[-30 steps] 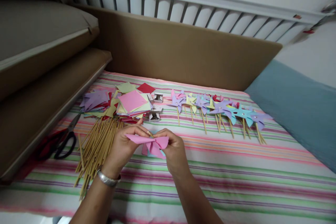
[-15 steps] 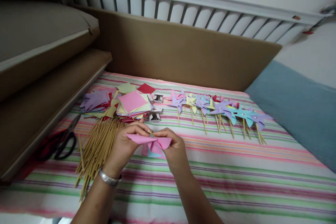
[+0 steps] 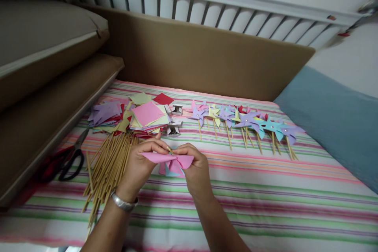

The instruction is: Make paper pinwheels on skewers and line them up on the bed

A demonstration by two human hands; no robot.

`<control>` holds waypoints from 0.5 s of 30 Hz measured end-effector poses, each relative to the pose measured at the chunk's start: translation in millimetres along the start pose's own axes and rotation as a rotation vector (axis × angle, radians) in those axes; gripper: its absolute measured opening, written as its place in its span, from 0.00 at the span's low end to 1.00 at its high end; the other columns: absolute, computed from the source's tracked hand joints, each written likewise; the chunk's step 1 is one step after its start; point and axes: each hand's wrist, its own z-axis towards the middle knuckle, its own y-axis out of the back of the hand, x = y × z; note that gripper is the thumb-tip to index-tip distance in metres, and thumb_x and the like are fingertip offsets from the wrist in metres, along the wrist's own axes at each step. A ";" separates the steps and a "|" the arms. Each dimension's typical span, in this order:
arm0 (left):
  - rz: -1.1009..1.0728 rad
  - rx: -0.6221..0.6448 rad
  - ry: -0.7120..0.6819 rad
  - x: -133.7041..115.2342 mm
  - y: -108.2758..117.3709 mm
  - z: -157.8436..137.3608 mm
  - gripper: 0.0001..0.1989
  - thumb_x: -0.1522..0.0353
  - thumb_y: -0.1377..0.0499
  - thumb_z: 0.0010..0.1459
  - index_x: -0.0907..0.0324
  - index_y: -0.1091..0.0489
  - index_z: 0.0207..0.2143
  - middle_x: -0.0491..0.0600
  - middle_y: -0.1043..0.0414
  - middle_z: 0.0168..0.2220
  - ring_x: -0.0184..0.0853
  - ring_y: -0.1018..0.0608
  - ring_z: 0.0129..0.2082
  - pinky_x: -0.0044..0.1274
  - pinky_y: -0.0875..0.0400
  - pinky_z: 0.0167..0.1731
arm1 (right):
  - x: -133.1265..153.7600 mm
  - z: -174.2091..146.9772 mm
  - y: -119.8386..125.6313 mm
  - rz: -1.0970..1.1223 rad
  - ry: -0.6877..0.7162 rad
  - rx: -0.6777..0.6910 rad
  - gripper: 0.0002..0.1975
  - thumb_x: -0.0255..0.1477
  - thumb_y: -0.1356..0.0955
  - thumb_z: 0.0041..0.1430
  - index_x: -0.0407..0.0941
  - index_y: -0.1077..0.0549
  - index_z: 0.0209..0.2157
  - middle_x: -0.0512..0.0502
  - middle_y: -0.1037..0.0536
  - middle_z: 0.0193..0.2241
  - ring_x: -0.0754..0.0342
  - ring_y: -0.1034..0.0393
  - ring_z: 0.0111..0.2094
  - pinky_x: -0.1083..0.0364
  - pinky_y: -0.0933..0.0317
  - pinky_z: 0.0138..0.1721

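Between both hands is a pink paper pinwheel (image 3: 169, 161), with a pale blue piece showing under its folds. My left hand (image 3: 144, 161) pinches its left side, fingers closed on the paper. On the other side my right hand (image 3: 195, 165) grips the pinwheel near its centre. A short tip of a wooden stick (image 3: 169, 150) shows between the fingertips; the rest of it is hidden. Left of my left hand lies a heap of wooden sticks (image 3: 109, 169).
Black-handled scissors (image 3: 72, 161) lie at the left. Stacked paper squares (image 3: 149, 114), cut papers (image 3: 104, 114) and small open boxes (image 3: 173, 130) are behind my hands. Finished pinwheels (image 3: 248, 120) stretch to the right. A brown board (image 3: 195, 55) stands at the back; brown cushions (image 3: 59, 98) are piled left.
The view has shifted slightly, so the surroundings sit a little further left. Both hands keep their hold on the pink pinwheel, with hardly any movement.
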 end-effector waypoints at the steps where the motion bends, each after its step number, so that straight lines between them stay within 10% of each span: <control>1: -0.005 0.001 -0.004 0.0 -0.1 -0.1 0.03 0.71 0.37 0.48 0.56 0.26 0.23 0.47 0.24 0.27 0.34 0.24 0.32 0.37 0.43 0.55 | 0.4 0.0 -0.2 0.000 -0.003 0.001 0.03 0.24 0.29 0.46 0.47 0.24 0.24 0.50 0.26 0.25 0.54 0.31 0.29 0.55 0.39 0.32; 15: -0.039 -0.027 0.016 3.9 -1.7 0.0 0.03 0.71 0.36 0.46 0.56 0.26 0.22 0.46 0.24 0.26 0.34 0.23 0.31 0.37 0.43 0.55 | -0.5 -1.5 -2.0 -0.003 -0.016 -0.014 0.05 0.23 0.30 0.45 0.47 0.23 0.24 0.50 0.27 0.24 0.55 0.32 0.28 0.56 0.39 0.31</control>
